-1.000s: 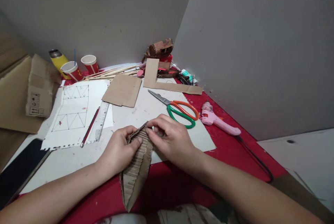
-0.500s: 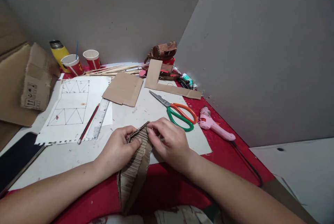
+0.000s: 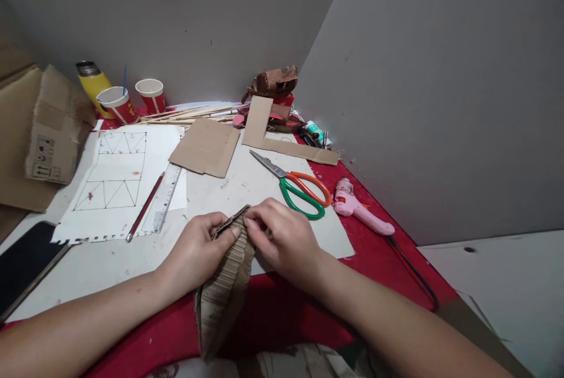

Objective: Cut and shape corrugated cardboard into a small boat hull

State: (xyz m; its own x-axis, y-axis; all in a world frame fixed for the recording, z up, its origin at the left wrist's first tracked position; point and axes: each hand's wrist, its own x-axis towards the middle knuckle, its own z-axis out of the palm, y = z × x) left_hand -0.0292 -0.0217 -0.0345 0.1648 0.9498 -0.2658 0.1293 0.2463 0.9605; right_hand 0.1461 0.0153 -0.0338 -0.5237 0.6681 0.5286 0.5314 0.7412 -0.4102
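Observation:
A long, ribbed strip of corrugated cardboard (image 3: 227, 290) stands on edge between both hands, its lower end hanging past the table's near edge. My left hand (image 3: 196, 251) is closed on the strip's upper left side, thumb pressed on the ribbing. On the strip's upper right side, the fingertips of my right hand (image 3: 282, 240) pinch the top corner. Both hands rest over a large white sheet (image 3: 211, 190) on the red table (image 3: 282, 313).
Orange-and-green scissors (image 3: 299, 187) and a pink glue gun (image 3: 359, 213) with its cord lie just right of my hands. Flat cardboard pieces (image 3: 205, 146), a drawing sheet (image 3: 117, 175), ruler, pencil, two paper cups (image 3: 132, 99), sticks, a yellow bottle and a cardboard box sit further back and left.
The hands keep the same grip on the cardboard strip. The view has shifted slightly, and the strip's lower end has tilted a little to the left.

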